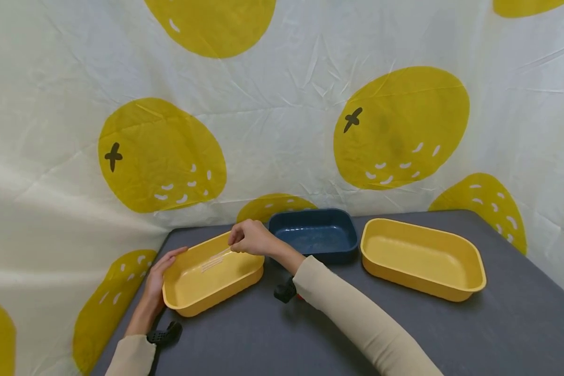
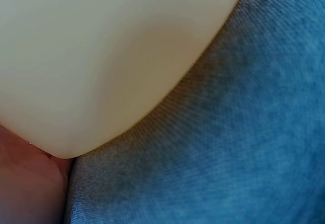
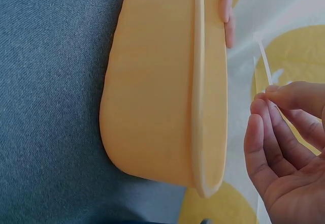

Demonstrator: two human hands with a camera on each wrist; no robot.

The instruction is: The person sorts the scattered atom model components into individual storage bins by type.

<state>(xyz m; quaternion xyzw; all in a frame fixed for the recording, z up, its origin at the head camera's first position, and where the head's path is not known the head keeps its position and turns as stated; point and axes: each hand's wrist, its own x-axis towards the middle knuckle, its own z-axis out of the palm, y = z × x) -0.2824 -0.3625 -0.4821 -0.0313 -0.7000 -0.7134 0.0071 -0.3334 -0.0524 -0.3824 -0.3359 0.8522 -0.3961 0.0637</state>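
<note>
In the head view, my right hand (image 1: 251, 237) is over the right part of the left yellow tray (image 1: 188, 307). Its thumb and forefinger pinch a thin white stick (image 3: 265, 64), seen clearly in the right wrist view. Several similar pale sticks (image 1: 211, 265) lie side by side on the tray floor. My left hand (image 1: 157, 274) rests against the tray's left outer side, its fingers along the rim; in the right wrist view those fingers (image 3: 227, 5) show past the far rim. The left wrist view is mostly filled by the blurred tray wall (image 2: 101, 56).
A dark blue tray (image 1: 312, 213) stands at the back middle, partly behind my right forearm. Another yellow tray (image 1: 423, 284) sits to the right. All stand on a grey cloth-covered table (image 1: 244, 344), with a fruit-print curtain (image 1: 282, 141) behind it.
</note>
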